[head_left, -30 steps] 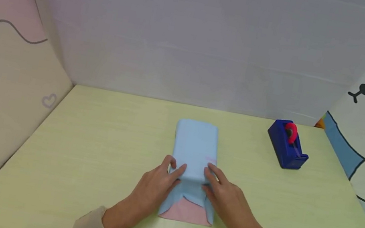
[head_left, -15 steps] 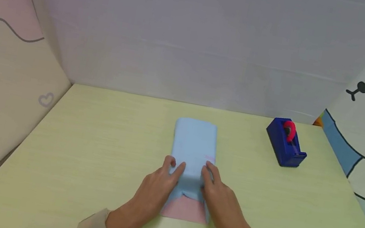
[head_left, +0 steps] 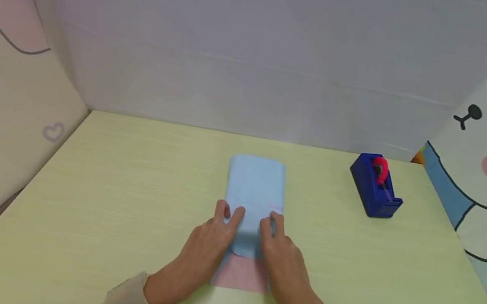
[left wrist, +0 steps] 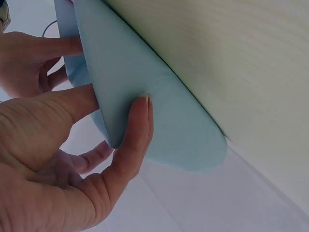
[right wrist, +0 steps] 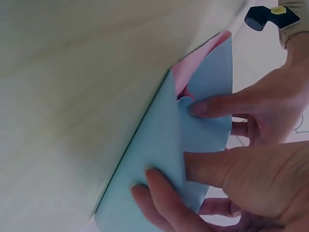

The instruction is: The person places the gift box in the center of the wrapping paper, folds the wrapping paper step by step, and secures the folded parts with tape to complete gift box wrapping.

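Observation:
A box-shaped bundle [head_left: 255, 184] in a light blue sheet lies on the table; I cannot tell whether the sheet is paper or cloth. Its pink reverse shows on a flap [head_left: 243, 274] at the near end. My left hand [head_left: 208, 243] grips the bundle's left near corner. In the left wrist view its fingertips [left wrist: 140, 113] press the blue side, while its thumb reaches behind the edge. Opposite it, my right hand [head_left: 286, 263] grips the right near corner, with two fingertips [right wrist: 157, 181] against the side in the right wrist view. The thumb tips are partly hidden by the sheet.
A blue tape dispenser [head_left: 374, 188] with a red roll stands at the back right of the pale yellow table [head_left: 135, 182]. Panels with cartoon prints border the table left and right, and a pale sheet [head_left: 241, 54] hangs behind it.
Both hands have drawn slightly closer together along the near end. The blue end fold has come down over the pink flap, so less pink shows. The head view has shifted a little.

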### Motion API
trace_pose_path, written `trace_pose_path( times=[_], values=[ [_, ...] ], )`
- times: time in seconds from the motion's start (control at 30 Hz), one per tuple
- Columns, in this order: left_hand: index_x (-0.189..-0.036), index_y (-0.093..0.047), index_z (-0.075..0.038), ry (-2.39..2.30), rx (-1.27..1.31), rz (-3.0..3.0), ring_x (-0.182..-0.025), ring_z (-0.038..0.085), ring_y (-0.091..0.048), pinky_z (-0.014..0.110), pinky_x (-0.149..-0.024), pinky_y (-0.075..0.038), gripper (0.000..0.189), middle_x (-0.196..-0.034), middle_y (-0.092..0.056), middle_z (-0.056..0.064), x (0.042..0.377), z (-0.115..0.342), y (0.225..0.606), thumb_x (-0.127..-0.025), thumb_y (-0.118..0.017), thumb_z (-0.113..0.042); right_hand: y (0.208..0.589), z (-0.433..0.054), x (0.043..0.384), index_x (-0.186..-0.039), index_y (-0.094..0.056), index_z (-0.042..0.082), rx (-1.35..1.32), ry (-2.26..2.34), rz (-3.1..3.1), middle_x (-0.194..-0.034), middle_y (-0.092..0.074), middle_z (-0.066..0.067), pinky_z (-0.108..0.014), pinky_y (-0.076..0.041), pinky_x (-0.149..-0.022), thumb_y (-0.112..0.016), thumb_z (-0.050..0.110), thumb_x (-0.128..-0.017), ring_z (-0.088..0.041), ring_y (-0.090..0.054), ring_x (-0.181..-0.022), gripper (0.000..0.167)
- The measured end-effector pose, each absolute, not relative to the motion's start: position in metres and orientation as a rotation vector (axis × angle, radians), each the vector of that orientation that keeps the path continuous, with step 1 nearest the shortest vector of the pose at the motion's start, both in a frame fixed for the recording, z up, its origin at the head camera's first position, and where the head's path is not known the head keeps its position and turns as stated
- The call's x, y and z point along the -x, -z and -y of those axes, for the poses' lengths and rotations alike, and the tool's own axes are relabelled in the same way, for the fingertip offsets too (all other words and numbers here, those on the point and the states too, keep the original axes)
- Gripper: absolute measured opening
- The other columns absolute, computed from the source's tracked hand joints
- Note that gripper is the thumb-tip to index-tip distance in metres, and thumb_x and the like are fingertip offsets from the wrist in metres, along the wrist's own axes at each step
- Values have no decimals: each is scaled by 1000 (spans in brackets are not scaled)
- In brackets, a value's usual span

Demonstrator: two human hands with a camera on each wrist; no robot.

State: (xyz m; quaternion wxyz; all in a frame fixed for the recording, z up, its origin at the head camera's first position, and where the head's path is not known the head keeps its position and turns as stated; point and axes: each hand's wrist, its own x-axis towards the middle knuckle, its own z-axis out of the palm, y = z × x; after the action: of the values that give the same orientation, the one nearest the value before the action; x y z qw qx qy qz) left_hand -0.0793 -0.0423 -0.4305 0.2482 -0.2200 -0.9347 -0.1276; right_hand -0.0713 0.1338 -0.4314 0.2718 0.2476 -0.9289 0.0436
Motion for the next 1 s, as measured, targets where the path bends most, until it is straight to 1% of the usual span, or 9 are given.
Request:
trace_pose_path(
  times=[0.2,0.37,0.57,0.7,0.8,1.0],
  values=[
    [-120,-48,-3,357,564,2588,-45,16,-39,25,-35,-39,55,-100,-42,14,81,41,432,-76,-72,19,435,-125,71,-114,-52,-7,-601,-5,2514,-120,-53,-24,-27,-43,-37,-75,-17,-75,-20,-42,-43,47],
    [-122,-46,-3,397,541,2610,-41,16,-39,24,-35,-38,60,-102,-42,17,80,41,434,-74,-72,22,436,-127,70,-117,-52,-8,-630,-51,2516,-123,-52,-25,-26,-43,-37,-72,-19,-75,-18,-41,-40,48],
    [-124,-43,-4,454,556,2633,-43,14,-38,23,-36,-38,62,-105,-40,18,79,40,435,-75,-70,23,434,-134,69,-122,-50,-8,-671,-114,2542,-131,-47,-25,-30,-47,-40,-71,-22,-75,-20,-45,-45,54],
    [-125,-43,-2,429,560,2634,-43,15,-40,24,-35,-39,62,-104,-41,19,80,39,436,-75,-72,22,432,-134,70,-119,-47,-5,-673,-118,2571,-130,-46,-26,-28,-47,-40,-73,-20,-76,-20,-44,-46,52],
    [-125,-44,-1,404,560,2627,-42,16,-42,24,-35,-40,62,-103,-42,19,80,38,436,-75,-73,21,432,-133,71,-116,-46,-4,-665,-122,2580,-129,-46,-27,-27,-45,-39,-74,-19,-76,-19,-41,-45,51],
    [-126,-46,-2,353,558,2612,-45,18,-46,26,-36,-43,63,-102,-42,19,82,36,435,-75,-76,18,433,-136,75,-112,-47,-5,-679,-148,2551,-125,-47,-27,-25,-43,-38,-70,-21,-77,-16,-38,-43,46]
  ],
)
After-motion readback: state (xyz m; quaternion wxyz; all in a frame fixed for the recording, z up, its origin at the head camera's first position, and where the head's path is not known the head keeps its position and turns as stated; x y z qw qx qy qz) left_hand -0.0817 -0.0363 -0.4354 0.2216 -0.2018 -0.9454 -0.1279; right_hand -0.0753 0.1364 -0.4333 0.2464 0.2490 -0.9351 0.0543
